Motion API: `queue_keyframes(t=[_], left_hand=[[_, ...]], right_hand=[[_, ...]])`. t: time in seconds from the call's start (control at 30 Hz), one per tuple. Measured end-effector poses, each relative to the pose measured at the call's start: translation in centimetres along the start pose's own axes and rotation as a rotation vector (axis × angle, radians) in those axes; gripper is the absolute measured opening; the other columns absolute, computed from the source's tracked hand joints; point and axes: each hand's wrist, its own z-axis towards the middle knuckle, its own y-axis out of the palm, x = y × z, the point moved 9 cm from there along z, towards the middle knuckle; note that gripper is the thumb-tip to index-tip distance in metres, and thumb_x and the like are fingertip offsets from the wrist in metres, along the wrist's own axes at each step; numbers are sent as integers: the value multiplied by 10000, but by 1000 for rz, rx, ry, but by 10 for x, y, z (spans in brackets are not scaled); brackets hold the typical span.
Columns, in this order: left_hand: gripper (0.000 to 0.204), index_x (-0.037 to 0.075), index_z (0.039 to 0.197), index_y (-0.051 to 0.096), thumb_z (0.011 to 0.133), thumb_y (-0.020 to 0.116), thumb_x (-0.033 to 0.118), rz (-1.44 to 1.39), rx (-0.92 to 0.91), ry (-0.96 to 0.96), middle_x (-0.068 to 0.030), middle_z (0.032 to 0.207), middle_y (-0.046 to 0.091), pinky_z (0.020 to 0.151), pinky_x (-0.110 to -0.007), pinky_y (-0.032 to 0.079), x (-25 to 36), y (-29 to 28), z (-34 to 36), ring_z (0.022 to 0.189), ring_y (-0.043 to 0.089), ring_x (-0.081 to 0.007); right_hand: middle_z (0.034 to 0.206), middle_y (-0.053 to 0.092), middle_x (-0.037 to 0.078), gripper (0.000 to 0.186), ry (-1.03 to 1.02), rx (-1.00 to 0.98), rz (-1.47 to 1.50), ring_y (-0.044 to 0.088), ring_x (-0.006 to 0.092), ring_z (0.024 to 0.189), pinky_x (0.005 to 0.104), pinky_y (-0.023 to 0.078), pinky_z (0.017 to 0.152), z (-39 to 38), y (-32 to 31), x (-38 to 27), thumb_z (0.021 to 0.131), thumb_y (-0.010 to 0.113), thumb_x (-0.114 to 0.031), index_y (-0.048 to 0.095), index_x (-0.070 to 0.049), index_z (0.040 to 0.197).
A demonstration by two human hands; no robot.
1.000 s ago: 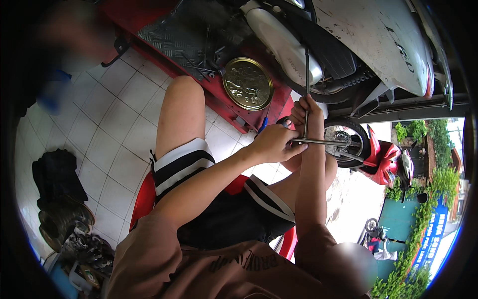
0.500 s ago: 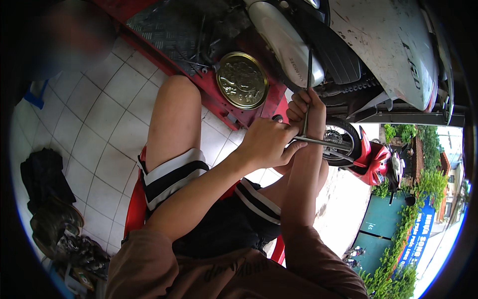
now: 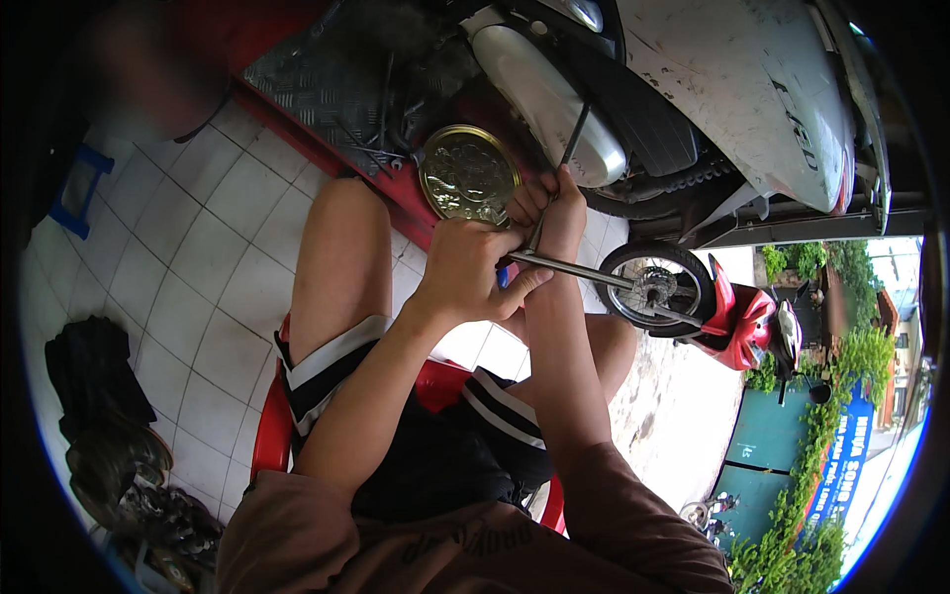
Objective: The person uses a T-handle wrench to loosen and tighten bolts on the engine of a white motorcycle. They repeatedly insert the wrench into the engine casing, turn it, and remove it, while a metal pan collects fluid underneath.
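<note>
My left hand grips the crossbar of a long steel T-handle wrench near the middle of the view. Higher up, my right hand has its fingers wrapped round the same tool's long shaft, which slants up across the silver engine cover of a white scooter. I cannot make out whether the far end touches it. A round gold metal tray sits just left of my right hand on a red platform with a grey tread plate, where a few wrenches lie.
My bare knees flank the hands over a red stool and white floor tiles. A blue stool and blurred shape are upper left, dark cloth and parts lower left. A red motorbike stands right, before greenery and a teal gate.
Both hands have moved left with the wrench, closer to the gold tray. The long shaft now tilts more, and its upper end sits farther left on the engine cover.
</note>
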Motion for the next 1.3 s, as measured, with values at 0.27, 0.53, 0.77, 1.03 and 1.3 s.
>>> queue_keyframes(t=[0.27, 0.53, 0.77, 1.03, 1.3], left_hand=[[496, -6, 599, 563, 890, 602, 394, -645, 132, -306, -18, 464, 487, 430, -263, 360, -39, 8, -4, 465, 508, -78], [574, 117, 586, 401, 947, 343, 560, -1483, 69, -509, 31, 525, 211, 462, -289, 210, -15, 87, -11, 449, 181, -108], [611, 123, 623, 323, 929, 221, 642, -1850, 163, -778, -10, 617, 302, 622, -318, 350, -12, 90, -11, 582, 340, -159], [570, -28, 1361, 326, 964, 402, 374, -474, -214, -541, -99, 818, 563, 566, -224, 396, 63, 28, 14, 611, 487, -112], [623, 50, 1468, 187, 970, 466, 297, -232, -475, -763, 24, 660, 421, 485, -193, 307, 25, 54, -76, 577, 390, -48]], right_hand=[[561, 380, 22, 286, 55, -89, -87, 344, 136, 513, 276, 287, 484, 1, 34, -2, 958, 447, -304, 410, -116, 746], [676, 388, -23, 314, 215, -541, -211, 376, 90, 632, 214, 321, 542, -16, 9, -3, 921, 535, -413, 486, -108, 865], [746, 560, -34, 153, 399, -753, -351, 486, 29, 578, 159, 405, 528, -30, 7, 22, 916, 602, -192, 562, -52, 960], [660, 544, 30, 219, 184, -770, -250, 461, 80, 539, 200, 367, 500, -17, 7, 22, 895, 627, -207, 597, 6, 854], [642, 497, -8, 209, 254, -900, 3, 369, 53, 543, 202, 292, 495, -30, 19, 1, 906, 610, -199, 586, -42, 771]])
